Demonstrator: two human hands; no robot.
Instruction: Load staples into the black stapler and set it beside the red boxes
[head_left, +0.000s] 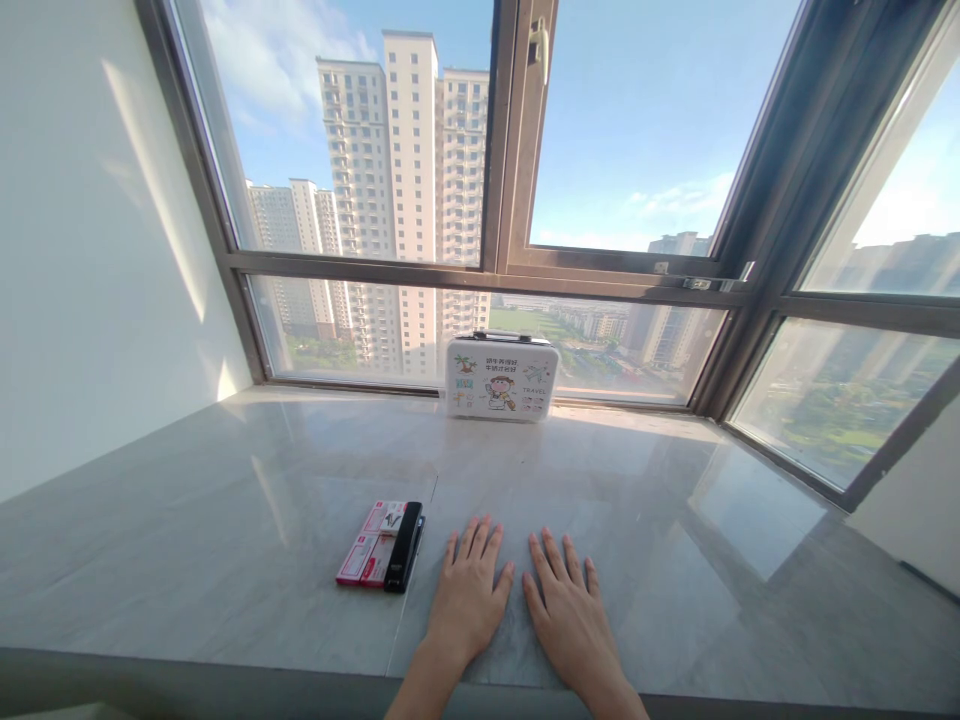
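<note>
My left hand [469, 595] lies flat on the grey stone sill [247, 560], palm down with the fingers spread. Beside it, my right hand [568, 605] rests the same way, and the two do not touch. Neither hand holds anything. To the left of my left hand lies a black stapler [405, 546], a small distance from my fingers. Against the stapler's left side are small red and white boxes [367, 550], one printed with a stapler picture.
A white case [502, 378] with a black handle and cartoon prints stands upright at the back, against the window. Brown window frames [360, 268] border the sill at the back and right. A white wall [97, 250] rises on the left.
</note>
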